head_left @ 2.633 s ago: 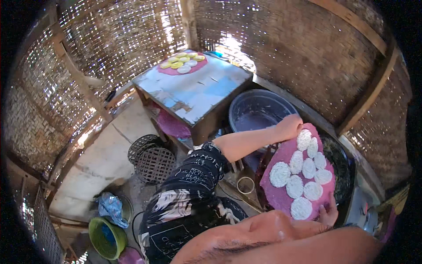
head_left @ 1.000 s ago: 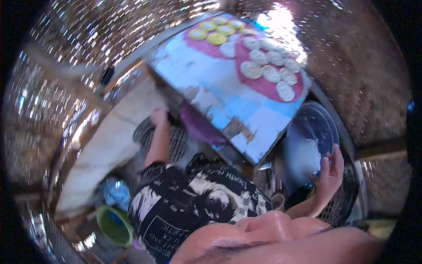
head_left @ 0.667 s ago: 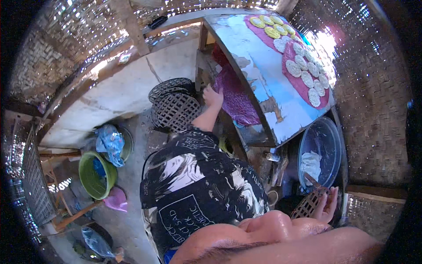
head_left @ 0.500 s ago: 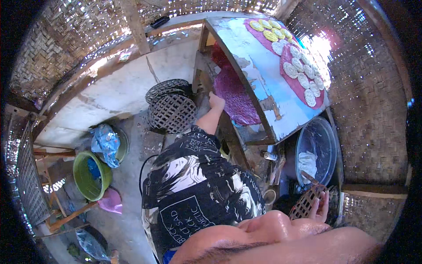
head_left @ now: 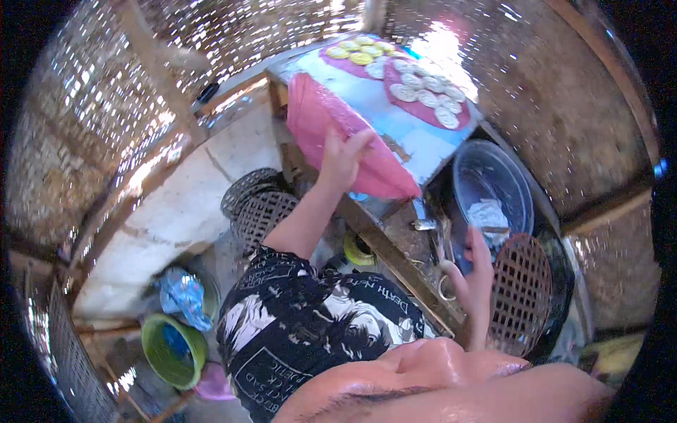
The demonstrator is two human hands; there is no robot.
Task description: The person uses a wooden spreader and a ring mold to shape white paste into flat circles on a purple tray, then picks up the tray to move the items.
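The left hand (head_left: 343, 156) grips the lower edge of an empty pink round tray (head_left: 345, 134), fingers spread over its face and thumb behind, holding it tilted on edge at about twelve o'clock from the person's chest. The tray leans against the near side of a pale blue table (head_left: 416, 137), overlapping the table's front corner.

The right hand (head_left: 474, 271) is at about three o'clock, fingers loosely open and pointing upward, holding nothing. Its fingertips lie just beside the rim of a brown woven round rack (head_left: 525, 292), and whether they touch it cannot be told.

On the table, toward one o'clock, lies another pink tray (head_left: 423, 92) bearing pale round rice cakes (head_left: 416, 90) (laid flat in loose rows), and beyond it a third tray (head_left: 347, 58) with yellow cakes (head_left: 356, 53). Right of the table, at two o'clock, sits a blue basin (head_left: 490, 190) with a white lump in it.

At ten o'clock, two dark wicker baskets (head_left: 257, 204) lie on the floor, overlapping. At eight o'clock stands a green bucket (head_left: 173, 349), with a blue plastic bag (head_left: 183, 296) just above it. Woven bamboo walls (head_left: 106, 120) close round the scene.
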